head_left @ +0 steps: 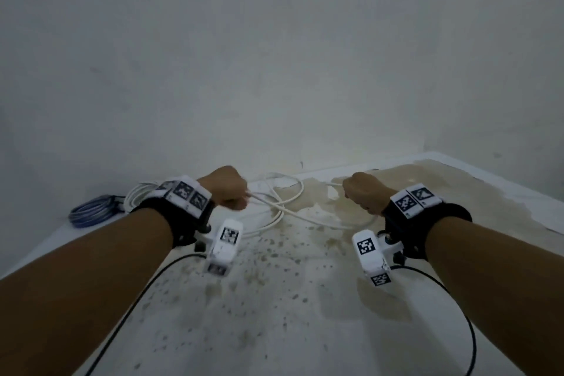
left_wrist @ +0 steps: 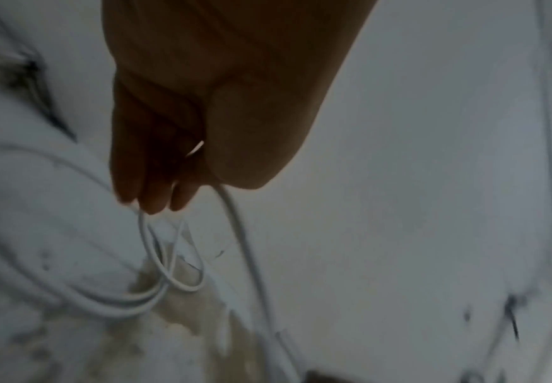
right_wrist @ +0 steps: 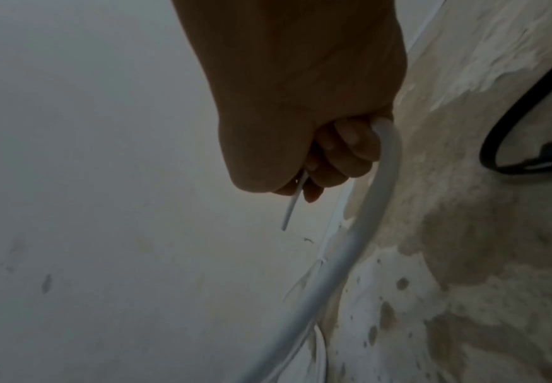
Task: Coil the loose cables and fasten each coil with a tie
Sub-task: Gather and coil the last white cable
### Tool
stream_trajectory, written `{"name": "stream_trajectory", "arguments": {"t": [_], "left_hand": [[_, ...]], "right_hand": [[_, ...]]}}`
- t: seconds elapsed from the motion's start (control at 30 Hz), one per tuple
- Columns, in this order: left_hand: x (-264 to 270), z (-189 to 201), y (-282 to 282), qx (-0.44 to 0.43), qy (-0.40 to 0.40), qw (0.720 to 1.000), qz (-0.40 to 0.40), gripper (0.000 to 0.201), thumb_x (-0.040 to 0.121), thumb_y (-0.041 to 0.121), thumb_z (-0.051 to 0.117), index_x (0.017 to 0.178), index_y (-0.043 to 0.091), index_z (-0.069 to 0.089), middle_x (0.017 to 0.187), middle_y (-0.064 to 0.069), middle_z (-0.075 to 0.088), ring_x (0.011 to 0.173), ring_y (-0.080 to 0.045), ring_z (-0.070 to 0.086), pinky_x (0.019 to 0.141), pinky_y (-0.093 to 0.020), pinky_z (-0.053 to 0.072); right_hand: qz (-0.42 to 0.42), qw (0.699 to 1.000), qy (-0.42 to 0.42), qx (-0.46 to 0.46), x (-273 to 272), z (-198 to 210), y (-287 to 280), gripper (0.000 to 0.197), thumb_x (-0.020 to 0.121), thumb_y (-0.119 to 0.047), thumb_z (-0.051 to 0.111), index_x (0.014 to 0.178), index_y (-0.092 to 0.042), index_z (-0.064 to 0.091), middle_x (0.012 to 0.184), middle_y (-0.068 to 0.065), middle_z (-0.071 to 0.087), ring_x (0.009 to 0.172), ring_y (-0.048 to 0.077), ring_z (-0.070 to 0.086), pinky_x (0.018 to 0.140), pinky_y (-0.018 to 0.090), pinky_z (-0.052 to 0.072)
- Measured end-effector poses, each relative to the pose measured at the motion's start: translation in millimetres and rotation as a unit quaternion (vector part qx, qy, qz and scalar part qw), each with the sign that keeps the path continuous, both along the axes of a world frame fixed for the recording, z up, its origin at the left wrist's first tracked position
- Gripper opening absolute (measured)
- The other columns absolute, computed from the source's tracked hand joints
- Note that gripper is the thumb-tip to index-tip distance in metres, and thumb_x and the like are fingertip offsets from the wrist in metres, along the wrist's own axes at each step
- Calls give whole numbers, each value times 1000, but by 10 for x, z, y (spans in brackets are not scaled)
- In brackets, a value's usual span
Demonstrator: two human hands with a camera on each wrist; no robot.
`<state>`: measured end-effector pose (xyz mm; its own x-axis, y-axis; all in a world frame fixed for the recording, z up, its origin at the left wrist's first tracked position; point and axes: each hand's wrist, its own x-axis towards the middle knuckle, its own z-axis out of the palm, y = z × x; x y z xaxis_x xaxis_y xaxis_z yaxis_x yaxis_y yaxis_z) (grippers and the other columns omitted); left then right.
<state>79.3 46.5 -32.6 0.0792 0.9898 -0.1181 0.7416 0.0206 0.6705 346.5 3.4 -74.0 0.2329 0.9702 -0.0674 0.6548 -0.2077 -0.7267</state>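
Note:
A loose white cable (head_left: 283, 207) loops over the stained white table (head_left: 274, 299) near the back wall. My left hand (head_left: 227, 189) is fisted round one stretch of it; in the left wrist view the cable (left_wrist: 235, 220) hangs in loops below the curled fingers (left_wrist: 149, 191). My right hand (head_left: 364, 194) grips another stretch. In the right wrist view the thick white cable (right_wrist: 376, 207) curves out of that fist, and a thin white strip (right_wrist: 292, 204), perhaps a tie or the cable's end, sticks out between the fingers (right_wrist: 336, 155).
A coiled blue-grey cable (head_left: 93, 212) and a coiled white cable (head_left: 143, 192) lie at the table's back left. Black leads (head_left: 457, 299) trail from the wrist cameras. The wall stands close behind; brown stains cover the table's right side.

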Motion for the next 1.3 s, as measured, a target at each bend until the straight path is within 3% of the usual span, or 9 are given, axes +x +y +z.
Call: {"name": "stream_trajectory", "arguments": {"t": [0.07,0.13,0.27,0.4,0.53,0.63,0.77,0.93,1.3], "left_hand": [[8,91,-54,-30,-238,970,43,22,93,-2,44,104,-12,60,82,-19,63,68,-27,68,60,-30,61],[30,184,-87,2,-344,937,56,15,93,-3,46,106,-6,55,86,-18,58,64,-27,69,57,-32,60],[21,239,-93,137,-241,961,10,35,97,-1,43,129,10,38,101,-16,65,64,-18,56,54,-25,52],[-123,236,-70,184,-193,963,-32,19,100,9,47,106,2,64,83,-5,70,56,-13,47,52,-23,41],[-237,283,-162,233,-184,953,-57,20,100,15,50,92,10,69,75,0,68,52,-9,46,46,-17,37],[-331,323,-204,270,-164,948,-49,20,99,17,52,94,9,70,75,-1,69,46,2,49,50,-17,38],[-560,311,-182,222,-181,958,6,24,101,21,47,95,8,67,72,-2,60,53,-11,47,51,-24,41],[-698,233,-136,243,-228,942,34,27,103,17,43,90,11,66,70,-1,53,53,-11,42,51,-21,36],[-521,121,-33,394,-45,918,-1,24,99,20,49,89,15,70,68,4,61,55,-5,48,56,-24,37]], "right_hand": [[25,998,59,14,-94,-6,36,30,98,-6,37,68,-11,41,64,5,35,52,16,30,49,27,28],[44,978,196,59,-196,20,40,23,99,-9,39,78,-6,48,58,3,34,45,15,25,44,25,21],[130,904,380,148,-481,233,34,28,106,-25,38,94,-9,57,56,-3,26,45,11,17,41,22,12],[158,859,456,172,-854,468,90,27,106,-27,38,108,-10,59,55,-3,29,44,10,19,39,19,13],[205,887,387,145,-1237,526,170,26,105,-26,38,119,-15,56,55,-3,38,44,10,25,40,19,18],[229,897,360,115,-1456,471,228,31,105,-30,37,95,-10,58,52,-2,35,44,11,24,41,22,19],[140,873,436,170,-1537,433,403,30,105,-27,38,81,-12,48,49,-2,31,40,11,21,39,19,17],[140,866,452,162,-1643,342,482,26,106,-24,36,97,-8,54,49,-2,32,42,13,23,42,22,22],[132,861,459,173,-1919,119,426,23,105,-27,38,111,-7,47,65,0,43,49,11,38,46,26,38]]}}
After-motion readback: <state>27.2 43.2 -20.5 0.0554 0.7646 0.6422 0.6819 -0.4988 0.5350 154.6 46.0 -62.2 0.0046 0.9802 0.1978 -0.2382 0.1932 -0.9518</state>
